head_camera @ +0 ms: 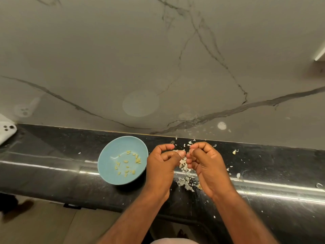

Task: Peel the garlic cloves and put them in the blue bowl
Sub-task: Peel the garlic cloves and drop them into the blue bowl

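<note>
The blue bowl [107,159] sits on the black counter, left of my hands, with several peeled yellowish garlic cloves [128,162] inside. My left hand [162,166] and my right hand [204,162] meet fingertip to fingertip just right of the bowl. Both have curled fingers and pinch a small garlic clove [182,153] between them; the clove is mostly hidden. A heap of papery garlic skins [186,180] lies on the counter below my hands. An unpeeled clove [234,152] lies to the right.
A white phone [6,131] lies at the far left of the black counter [52,155]. The marble wall [158,59] rises right behind the counter. Skin flakes are scattered along the back edge and to the right. Another clove [238,175] lies near the counter's front.
</note>
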A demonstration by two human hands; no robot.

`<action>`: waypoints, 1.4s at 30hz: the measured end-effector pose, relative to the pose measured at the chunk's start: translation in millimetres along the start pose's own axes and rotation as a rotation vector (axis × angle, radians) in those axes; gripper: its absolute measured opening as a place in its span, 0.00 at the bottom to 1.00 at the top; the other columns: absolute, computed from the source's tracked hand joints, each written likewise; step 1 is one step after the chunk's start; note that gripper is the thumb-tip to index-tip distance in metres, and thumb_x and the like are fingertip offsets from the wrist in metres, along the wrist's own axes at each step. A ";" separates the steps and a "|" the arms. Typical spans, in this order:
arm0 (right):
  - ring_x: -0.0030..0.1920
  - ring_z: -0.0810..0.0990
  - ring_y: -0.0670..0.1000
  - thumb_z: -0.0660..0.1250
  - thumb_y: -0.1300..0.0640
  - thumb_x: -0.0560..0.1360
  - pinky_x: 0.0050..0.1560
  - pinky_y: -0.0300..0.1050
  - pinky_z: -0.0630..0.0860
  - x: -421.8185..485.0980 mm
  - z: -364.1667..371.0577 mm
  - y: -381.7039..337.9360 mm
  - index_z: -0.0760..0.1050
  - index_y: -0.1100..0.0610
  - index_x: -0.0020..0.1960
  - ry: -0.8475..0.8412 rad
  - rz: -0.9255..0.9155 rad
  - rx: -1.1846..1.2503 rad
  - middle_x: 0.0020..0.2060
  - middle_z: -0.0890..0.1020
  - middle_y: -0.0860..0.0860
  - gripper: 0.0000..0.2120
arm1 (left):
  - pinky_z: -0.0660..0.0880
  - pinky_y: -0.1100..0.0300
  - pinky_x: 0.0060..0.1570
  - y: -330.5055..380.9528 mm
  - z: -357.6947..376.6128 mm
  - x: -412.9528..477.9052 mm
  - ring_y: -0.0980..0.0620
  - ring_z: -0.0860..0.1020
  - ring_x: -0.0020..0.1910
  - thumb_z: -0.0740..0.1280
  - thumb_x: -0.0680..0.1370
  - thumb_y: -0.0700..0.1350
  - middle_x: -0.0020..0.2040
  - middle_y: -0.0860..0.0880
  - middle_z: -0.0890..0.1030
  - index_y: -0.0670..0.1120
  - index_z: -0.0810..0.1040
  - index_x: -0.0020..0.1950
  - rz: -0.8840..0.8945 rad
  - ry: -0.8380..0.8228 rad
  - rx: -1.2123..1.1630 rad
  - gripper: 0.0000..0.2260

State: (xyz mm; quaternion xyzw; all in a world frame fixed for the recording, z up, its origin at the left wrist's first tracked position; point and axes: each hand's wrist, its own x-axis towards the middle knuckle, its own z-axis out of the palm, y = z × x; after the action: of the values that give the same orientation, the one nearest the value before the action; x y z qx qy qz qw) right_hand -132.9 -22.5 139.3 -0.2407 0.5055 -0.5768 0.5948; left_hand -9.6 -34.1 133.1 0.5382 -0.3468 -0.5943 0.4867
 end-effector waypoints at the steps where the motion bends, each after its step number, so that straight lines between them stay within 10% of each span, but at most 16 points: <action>1: 0.31 0.74 0.48 0.62 0.73 0.76 0.32 0.39 0.73 2.5 1.2 0.1 0.75 0.60 0.44 0.014 -0.002 -0.002 0.32 0.77 0.54 0.10 | 0.79 0.60 0.43 -6.2 -2.5 3.2 0.49 0.84 0.42 0.74 0.74 0.37 0.44 0.44 0.86 0.44 0.77 0.57 -0.048 -0.006 -0.002 0.13; 8: 0.31 0.76 0.50 0.57 0.70 0.79 0.31 0.42 0.75 29.7 58.2 32.2 0.74 0.60 0.43 -0.069 0.167 -0.132 0.34 0.78 0.55 0.11 | 0.80 0.58 0.40 -50.1 -22.8 24.1 0.50 0.83 0.43 0.62 0.82 0.39 0.42 0.45 0.85 0.43 0.81 0.52 -0.252 -0.035 0.223 0.08; 15: 0.57 0.82 0.52 0.58 0.67 0.80 0.61 0.46 0.76 51.5 103.5 69.4 0.78 0.57 0.51 -0.235 0.223 -0.278 0.51 0.85 0.58 0.12 | 0.70 0.60 0.36 -56.4 -30.1 25.2 0.55 0.73 0.36 0.57 0.83 0.38 0.35 0.50 0.75 0.46 0.73 0.43 -0.190 0.003 0.344 0.11; 20: 0.46 0.83 0.54 0.61 0.66 0.81 0.49 0.45 0.80 47.9 53.5 49.8 0.78 0.62 0.52 -0.058 0.140 -0.076 0.42 0.84 0.58 0.07 | 0.75 0.62 0.36 -61.6 -25.5 25.9 0.57 0.80 0.34 0.63 0.81 0.38 0.39 0.44 0.84 0.43 0.80 0.44 -0.045 -0.127 0.597 0.09; 25: 0.33 0.72 0.48 0.71 0.69 0.73 0.35 0.43 0.72 29.9 -26.2 30.8 0.78 0.57 0.43 0.217 -0.133 -0.378 0.34 0.77 0.51 0.08 | 0.80 0.58 0.42 -68.0 -2.2 28.8 0.55 0.82 0.36 0.68 0.80 0.43 0.39 0.49 0.85 0.50 0.80 0.53 0.097 -0.236 0.740 0.04; 29: 0.51 0.79 0.44 0.76 0.67 0.70 0.50 0.41 0.75 30.9 -59.3 39.2 0.81 0.49 0.46 -0.020 -0.030 -0.796 0.56 0.78 0.40 0.14 | 0.79 0.53 0.42 -64.5 7.8 35.4 0.56 0.76 0.34 0.70 0.77 0.45 0.34 0.54 0.79 0.55 0.79 0.44 0.229 -0.181 1.000 0.04; 32: 0.40 0.78 0.46 0.76 0.66 0.71 0.40 0.37 0.73 30.6 -84.1 26.1 0.78 0.53 0.42 0.226 -0.120 -0.791 0.43 0.80 0.47 0.10 | 0.77 0.56 0.55 -63.8 15.9 41.3 0.55 0.76 0.50 0.65 0.78 0.35 0.54 0.54 0.76 0.54 0.78 0.63 0.230 -0.329 1.139 0.18; 34: 0.35 0.75 0.48 0.72 0.68 0.73 0.38 0.41 0.73 33.6 -102.1 15.1 0.77 0.55 0.41 0.323 -0.140 -0.827 0.36 0.79 0.50 0.10 | 0.75 0.63 0.46 -63.8 20.1 43.2 0.59 0.75 0.42 0.63 0.79 0.35 0.50 0.54 0.76 0.51 0.76 0.67 0.239 -0.340 1.073 0.18; 37: 0.41 0.80 0.47 0.71 0.67 0.75 0.43 0.39 0.75 45.5 -125.1 10.1 0.80 0.50 0.46 0.217 -0.011 -1.035 0.42 0.82 0.48 0.12 | 0.69 0.68 0.31 -60.9 26.3 44.1 0.61 0.70 0.29 0.59 0.82 0.37 0.40 0.52 0.80 0.48 0.80 0.61 0.239 -0.302 0.973 0.13; 42: 0.52 0.82 0.54 0.64 0.70 0.77 0.60 0.47 0.78 82.5 -156.7 5.5 0.81 0.57 0.59 0.475 -0.153 -1.139 0.56 0.83 0.56 0.15 | 0.75 0.67 0.44 -51.4 27.6 42.1 0.55 0.78 0.49 0.57 0.81 0.30 0.57 0.51 0.78 0.46 0.80 0.60 0.264 -0.332 0.942 0.18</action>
State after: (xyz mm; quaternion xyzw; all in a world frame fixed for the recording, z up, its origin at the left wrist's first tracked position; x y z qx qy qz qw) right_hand -282.8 -51.4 49.4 -0.4206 0.8339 -0.2954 0.2013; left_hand -44.8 -62.6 77.2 0.5489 -0.7144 -0.3847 0.2009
